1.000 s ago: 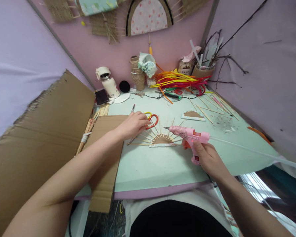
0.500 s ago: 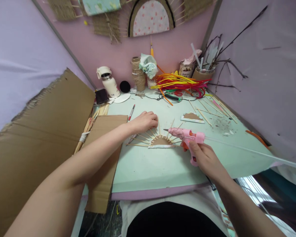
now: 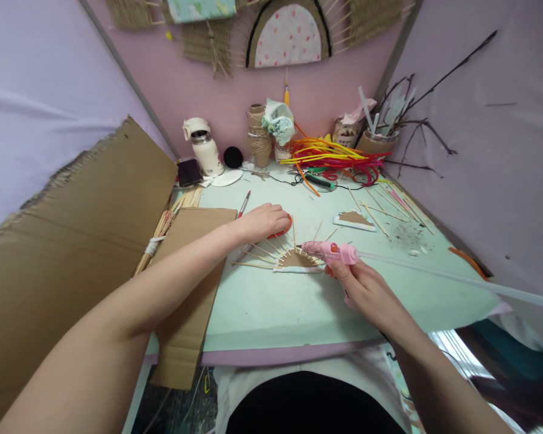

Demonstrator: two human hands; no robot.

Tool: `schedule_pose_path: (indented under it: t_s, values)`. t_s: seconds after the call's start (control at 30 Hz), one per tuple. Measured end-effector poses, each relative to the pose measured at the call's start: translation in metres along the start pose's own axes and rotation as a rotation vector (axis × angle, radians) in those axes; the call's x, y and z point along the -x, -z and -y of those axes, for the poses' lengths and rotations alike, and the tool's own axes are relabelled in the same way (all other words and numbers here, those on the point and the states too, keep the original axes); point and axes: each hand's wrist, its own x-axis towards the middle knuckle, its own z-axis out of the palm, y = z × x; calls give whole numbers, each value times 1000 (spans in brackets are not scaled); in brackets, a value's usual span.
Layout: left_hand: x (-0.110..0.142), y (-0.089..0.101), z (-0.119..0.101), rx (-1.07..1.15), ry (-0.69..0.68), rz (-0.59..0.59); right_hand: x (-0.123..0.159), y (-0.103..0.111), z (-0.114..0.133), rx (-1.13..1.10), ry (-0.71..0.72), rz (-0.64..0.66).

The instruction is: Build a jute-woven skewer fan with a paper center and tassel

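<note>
Cardboard half-circle point(image 3: 297, 260) lies in middle of the surface point(image 3: 262, 319), long axis 9 to 3 o'clock, sticks point(image 3: 253, 264) fanning toward 12; one second piece point(image 3: 353, 221) is at 2 o'clock. Right hand point(image 3: 366, 290) holds one pink glue gun point(image 3: 320, 248), nozzle point(image 3: 300, 246) toward 9; left hand point(image 3: 266, 221) curls over red handle point(image 3: 289, 223), grip I cannot tell. Jar label point(image 3: 345, 137) is unreadable.

Soft, fairly even light casts faint shadows on the tabletop point(image 3: 262, 322), with wide-angle edge stretching.
</note>
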Motion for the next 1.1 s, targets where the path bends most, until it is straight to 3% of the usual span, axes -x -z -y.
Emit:
schedule_pose_path:
  t_s: [0.13,0.43,1.1]
  values:
    - [8,1,7,-31,47,-2,-4,-2,4,75,-51,73]
    - [33,-2,16,-99,60,-77,-10,-11,9,137,15,79]
    - [36,-3,14,-81,65,-98,-11,-11,11,191,32,85]
